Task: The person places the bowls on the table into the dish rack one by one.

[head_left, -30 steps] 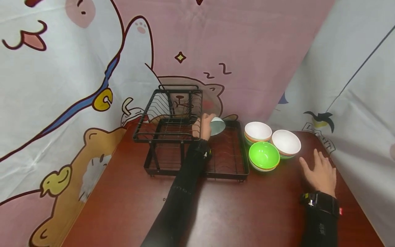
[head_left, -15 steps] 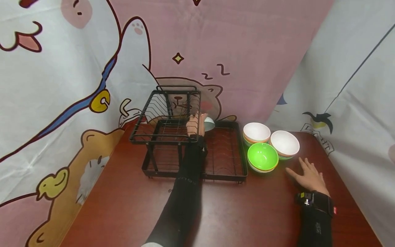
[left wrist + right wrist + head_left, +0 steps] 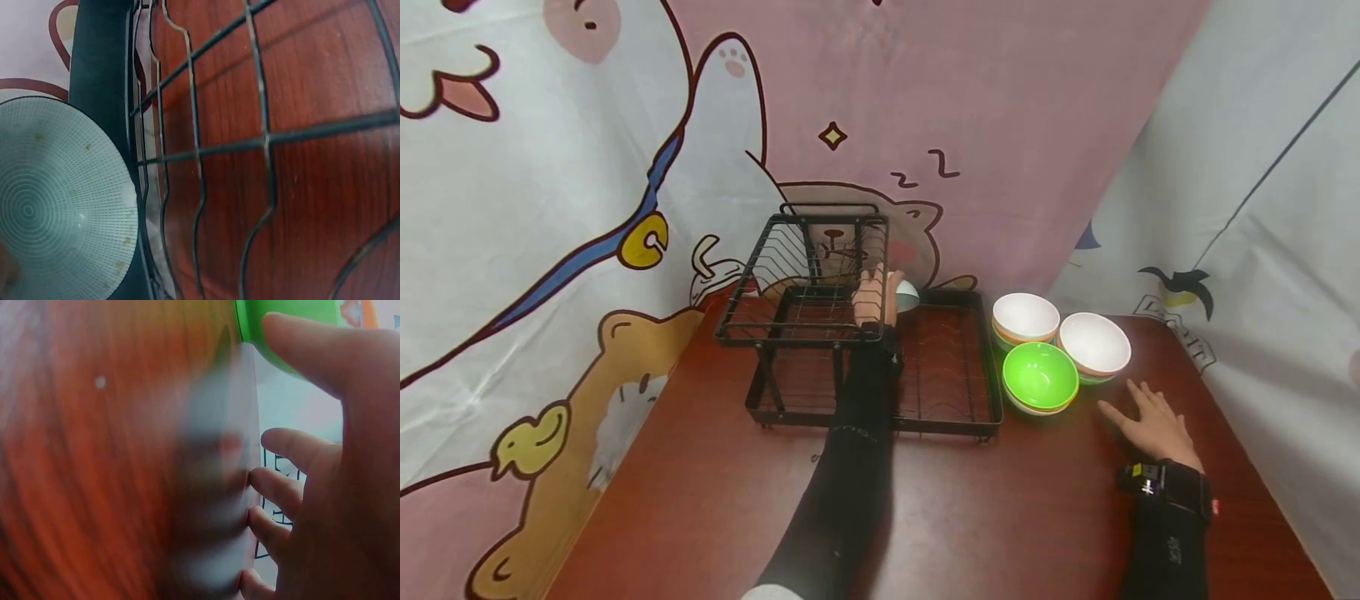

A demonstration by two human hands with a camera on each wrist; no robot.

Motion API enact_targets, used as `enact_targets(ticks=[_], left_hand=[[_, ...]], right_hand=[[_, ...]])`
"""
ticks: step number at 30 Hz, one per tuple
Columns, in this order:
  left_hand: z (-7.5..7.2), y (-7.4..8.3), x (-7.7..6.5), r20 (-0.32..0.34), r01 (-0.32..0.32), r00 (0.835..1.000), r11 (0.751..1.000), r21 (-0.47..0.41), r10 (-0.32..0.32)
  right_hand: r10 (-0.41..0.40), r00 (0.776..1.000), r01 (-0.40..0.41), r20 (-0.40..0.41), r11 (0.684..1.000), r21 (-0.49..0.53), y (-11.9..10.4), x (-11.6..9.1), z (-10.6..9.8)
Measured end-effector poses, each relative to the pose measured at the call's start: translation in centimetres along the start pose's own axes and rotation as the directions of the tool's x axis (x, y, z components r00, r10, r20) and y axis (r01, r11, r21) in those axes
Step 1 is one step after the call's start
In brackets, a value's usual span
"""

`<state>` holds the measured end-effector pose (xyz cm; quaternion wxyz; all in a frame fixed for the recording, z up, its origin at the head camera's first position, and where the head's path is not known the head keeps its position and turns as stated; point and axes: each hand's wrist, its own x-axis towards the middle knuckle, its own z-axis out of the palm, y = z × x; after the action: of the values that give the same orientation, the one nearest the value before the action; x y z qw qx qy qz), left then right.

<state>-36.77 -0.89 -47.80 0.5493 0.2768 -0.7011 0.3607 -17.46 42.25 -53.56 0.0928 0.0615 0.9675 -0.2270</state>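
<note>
My left hand (image 3: 875,300) holds a bowl (image 3: 907,297) at the back of the black dish rack (image 3: 951,429), its fingers partly behind the wires of the upper tier (image 3: 801,337). In the left wrist view the bowl (image 3: 69,200) shows a pale, ribbed inside with fine rings and stands tilted on its side against the rack's dark rear rim. A bit of a finger shows at that view's left edge. My right hand (image 3: 1153,427) rests on the table with its fingers spread, right of the stacked bowls, holding nothing. In the right wrist view its fingertips (image 3: 256,478) are at the tabletop.
Three stacks of bowls stand right of the rack: a white-topped one (image 3: 1026,317) at the back, another white-topped one (image 3: 1094,344) at right, and a green-topped one (image 3: 1040,377) in front. A printed cloth (image 3: 1015,125) hangs behind and beside the brown table (image 3: 1000,517).
Over the past second my left hand has carried the bowl leftward along the rack's back, then stayed nearly still. My right hand has shifted slightly left and lower, nearer the bowl stacks.
</note>
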Motion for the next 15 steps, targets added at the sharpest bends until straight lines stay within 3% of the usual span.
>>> enact_targets(ticks=[3, 6, 10, 15], left_hand=[[0.0, -0.1, -0.1, -0.017, -0.013, 1.000, 0.999, -0.036, 0.012], [0.2, 0.1, -0.4, -0.058, 0.015, 0.998, 0.998, -0.057, -0.018], [0.6, 0.9, -1.0, -0.140, 0.116, 0.985, 0.989, 0.091, -0.102], [1.1, 1.6, -1.7, -0.172, 0.158, 0.976, 0.975, 0.156, -0.130]], right_hand=[[0.002, 1.000, -0.002, -0.002, 1.000, 0.011, 0.0, 0.1, -0.1], [0.013, 1.000, -0.013, 0.002, 1.000, 0.026, 0.1, 0.2, -0.1], [0.014, 1.000, -0.014, -0.001, 0.999, 0.038, 0.2, 0.3, -0.1], [0.009, 1.000, -0.009, -0.007, 0.999, 0.040, 0.3, 0.3, -0.2]])
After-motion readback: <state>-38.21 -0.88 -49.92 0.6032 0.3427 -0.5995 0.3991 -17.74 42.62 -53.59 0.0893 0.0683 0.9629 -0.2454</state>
